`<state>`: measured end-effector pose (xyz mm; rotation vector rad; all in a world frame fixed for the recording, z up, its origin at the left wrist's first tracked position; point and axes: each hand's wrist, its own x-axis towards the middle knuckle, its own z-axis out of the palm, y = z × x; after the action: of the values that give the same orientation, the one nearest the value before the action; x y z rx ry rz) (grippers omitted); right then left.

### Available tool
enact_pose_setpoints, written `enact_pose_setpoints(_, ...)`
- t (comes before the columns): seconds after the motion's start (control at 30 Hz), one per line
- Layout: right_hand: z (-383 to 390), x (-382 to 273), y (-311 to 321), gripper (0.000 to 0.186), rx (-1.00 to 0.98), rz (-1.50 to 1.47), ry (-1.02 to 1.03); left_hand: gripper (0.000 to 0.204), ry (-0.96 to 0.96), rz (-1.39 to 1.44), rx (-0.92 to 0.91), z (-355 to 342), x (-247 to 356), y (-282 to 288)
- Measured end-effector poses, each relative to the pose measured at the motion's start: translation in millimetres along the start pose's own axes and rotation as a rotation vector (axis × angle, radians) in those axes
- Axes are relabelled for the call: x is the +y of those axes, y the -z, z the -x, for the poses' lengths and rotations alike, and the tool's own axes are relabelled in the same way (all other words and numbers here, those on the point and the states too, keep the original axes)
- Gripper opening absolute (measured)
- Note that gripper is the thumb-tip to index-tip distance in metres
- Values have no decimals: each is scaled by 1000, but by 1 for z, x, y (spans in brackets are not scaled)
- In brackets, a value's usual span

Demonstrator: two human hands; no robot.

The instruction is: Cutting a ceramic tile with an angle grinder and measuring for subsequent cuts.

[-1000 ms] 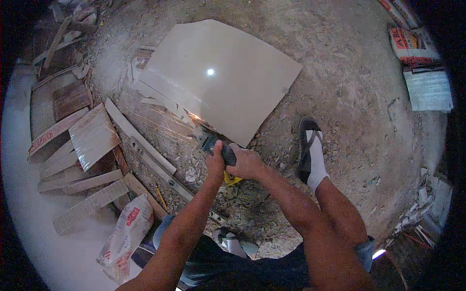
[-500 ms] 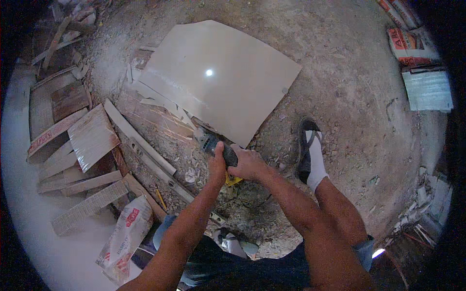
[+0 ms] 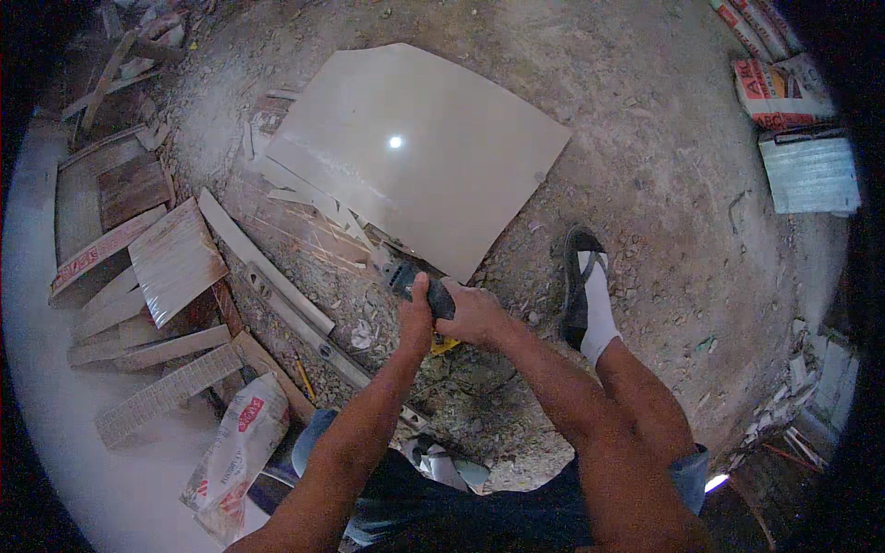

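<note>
My right hand is wrapped round the rear of the dark body of an angle grinder. My left hand closes on the same tool from the left, thumb on top. The grinder's head meets the lower left edge of a large glossy beige tile, which lies on the ground with a bright light reflected in it. Whitish dust marks that edge. Narrow cut strips lie alongside it. The grinder's disc cannot be made out clearly. Something yellow shows just below my hands.
A spirit level and a long pale strip lie left of my hands, near a yellow pencil. Tile offcuts and boxes are stacked farther left, with a printed bag. My sandalled foot stands right, on rubble-strewn ground.
Both hands keep their hold on the grinder, which has shifted very slightly toward me. The tile and strips lie as before.
</note>
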<state>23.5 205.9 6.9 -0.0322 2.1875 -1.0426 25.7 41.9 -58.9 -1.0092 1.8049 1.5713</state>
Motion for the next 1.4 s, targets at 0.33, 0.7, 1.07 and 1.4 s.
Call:
enact_pose_setpoints(0.33,-3,1,-4,88,-10,5,21,78,-34,78,-12,1,-1,3)
enact_pose_setpoints(0.7,7,-1,-1,86,67,-27,9,87,3,-40,24,8,1,-2)
enact_pose_setpoints(1.07,0,-10,-1,93,-37,-7,20,82,-34,0,63,10,8,8)
enact_pose_setpoints(1.4,8,2,-1,83,31,-44,5,84,-21,-66,45,21,13,-7)
